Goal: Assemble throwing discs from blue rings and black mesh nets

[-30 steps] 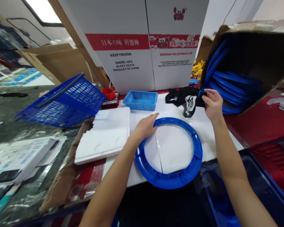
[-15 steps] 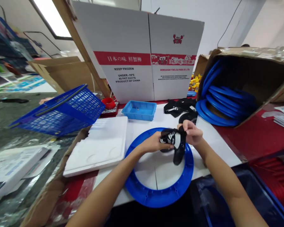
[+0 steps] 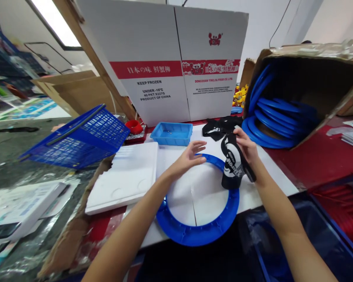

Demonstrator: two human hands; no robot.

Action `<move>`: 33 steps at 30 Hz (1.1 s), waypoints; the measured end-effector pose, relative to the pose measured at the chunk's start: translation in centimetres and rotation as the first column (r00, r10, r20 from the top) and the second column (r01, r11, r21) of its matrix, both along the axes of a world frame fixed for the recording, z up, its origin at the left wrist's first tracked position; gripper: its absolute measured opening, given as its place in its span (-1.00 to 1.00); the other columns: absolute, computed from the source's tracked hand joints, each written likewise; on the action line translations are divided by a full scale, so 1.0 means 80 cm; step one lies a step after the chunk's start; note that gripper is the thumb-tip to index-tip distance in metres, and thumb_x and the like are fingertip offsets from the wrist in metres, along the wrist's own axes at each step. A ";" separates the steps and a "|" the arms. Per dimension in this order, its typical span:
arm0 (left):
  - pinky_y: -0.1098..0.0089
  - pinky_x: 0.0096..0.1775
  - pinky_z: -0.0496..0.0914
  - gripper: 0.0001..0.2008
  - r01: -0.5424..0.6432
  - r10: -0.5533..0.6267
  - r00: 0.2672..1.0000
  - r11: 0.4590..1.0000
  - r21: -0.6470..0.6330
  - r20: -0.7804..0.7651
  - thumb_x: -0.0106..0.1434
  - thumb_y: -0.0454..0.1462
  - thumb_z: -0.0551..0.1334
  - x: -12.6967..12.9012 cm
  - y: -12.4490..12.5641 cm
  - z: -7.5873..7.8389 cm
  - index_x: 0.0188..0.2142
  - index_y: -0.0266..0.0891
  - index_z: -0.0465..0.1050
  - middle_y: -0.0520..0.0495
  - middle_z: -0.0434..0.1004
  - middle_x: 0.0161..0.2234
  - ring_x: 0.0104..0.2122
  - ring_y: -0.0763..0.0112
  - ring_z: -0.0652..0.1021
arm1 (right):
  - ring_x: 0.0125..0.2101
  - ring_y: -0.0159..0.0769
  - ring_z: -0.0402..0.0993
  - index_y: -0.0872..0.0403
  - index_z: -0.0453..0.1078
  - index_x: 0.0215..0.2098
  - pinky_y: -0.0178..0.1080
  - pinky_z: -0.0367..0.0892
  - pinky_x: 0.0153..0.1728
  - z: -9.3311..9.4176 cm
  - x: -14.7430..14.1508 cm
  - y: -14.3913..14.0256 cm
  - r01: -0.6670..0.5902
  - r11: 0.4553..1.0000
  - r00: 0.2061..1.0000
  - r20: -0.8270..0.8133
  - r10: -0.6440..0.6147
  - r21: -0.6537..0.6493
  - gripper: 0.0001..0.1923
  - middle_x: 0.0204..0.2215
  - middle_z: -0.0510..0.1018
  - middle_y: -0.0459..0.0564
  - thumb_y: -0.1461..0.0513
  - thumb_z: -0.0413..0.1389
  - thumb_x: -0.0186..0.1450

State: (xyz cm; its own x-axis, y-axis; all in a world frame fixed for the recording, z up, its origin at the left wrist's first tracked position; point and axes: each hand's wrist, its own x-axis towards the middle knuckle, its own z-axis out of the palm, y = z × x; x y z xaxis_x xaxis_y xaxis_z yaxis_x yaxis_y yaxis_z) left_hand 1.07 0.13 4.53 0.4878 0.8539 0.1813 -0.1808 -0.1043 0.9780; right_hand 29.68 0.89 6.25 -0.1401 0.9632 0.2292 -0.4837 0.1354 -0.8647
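Observation:
From my right hand (image 3: 247,145) hangs a black fabric strap with white lettering (image 3: 233,162), pinched at its upper end. The strap dangles over the right side of a blue plastic ring (image 3: 197,235), which lies on the white work surface. My left hand (image 3: 191,156) holds nothing; its fingers are apart above the ring's far left edge. More black fabric pieces with white print (image 3: 216,128) lie behind my right hand.
A light blue tray (image 3: 172,135) with small bits stands behind the ring. To the left are a white foam slab (image 3: 126,178) and a tilted blue basket (image 3: 79,137). On the right, a cardboard box (image 3: 335,90) holds several blue rings (image 3: 282,121). A large white carton (image 3: 153,43) rises behind.
My left hand has let go of the black strap and opened. My right hand has lifted the strap to the right, and it now hangs lengthwise with its lettering showing.

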 end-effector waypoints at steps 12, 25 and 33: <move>0.20 0.04 0.57 -0.41 0.119 -0.134 0.990 0.963 -0.241 -0.049 0.07 -0.20 0.66 -0.031 -0.014 0.017 0.06 -0.26 0.60 -0.19 0.74 -0.01 -0.08 0.15 0.72 | -0.26 -0.33 0.67 -0.04 0.58 -0.02 -0.32 0.61 -0.27 -0.011 -0.024 -0.011 -0.242 0.970 0.951 0.189 0.243 -0.029 -0.63 -0.15 0.71 -0.09 0.19 0.50 0.24; 0.08 0.05 0.48 -0.50 0.056 0.404 0.543 0.858 0.511 -0.737 0.43 -0.28 0.30 -0.066 -0.009 0.010 0.33 -0.21 0.40 -0.19 0.66 -0.03 -0.05 0.05 0.64 | -0.71 -0.42 0.42 0.03 0.54 0.20 -0.32 0.36 -0.70 -0.003 -0.015 -0.009 -0.447 0.810 0.360 0.752 0.552 -0.381 -0.49 -0.39 0.65 -0.10 -0.03 0.33 0.39; 0.11 0.01 0.44 -0.82 0.571 0.462 0.349 0.585 0.576 -0.815 0.49 -0.21 0.30 -0.015 -0.049 0.011 -0.08 -0.31 0.58 -0.33 0.62 0.00 0.01 -0.05 0.61 | -0.58 -0.35 0.43 0.05 0.55 -0.13 -0.31 0.28 -0.57 -0.003 -0.003 0.002 -0.323 0.925 0.246 0.925 0.288 -0.202 -0.54 -0.50 0.55 -0.11 -0.17 0.22 0.43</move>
State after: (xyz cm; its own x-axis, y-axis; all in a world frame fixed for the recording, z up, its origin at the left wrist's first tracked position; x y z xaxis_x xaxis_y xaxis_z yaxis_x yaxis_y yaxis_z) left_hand -0.16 -3.80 5.41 0.7926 0.6039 0.0837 0.6038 -0.7966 0.0289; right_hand 29.45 1.03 6.05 -0.5548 0.7933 -0.2508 0.6275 0.2009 -0.7523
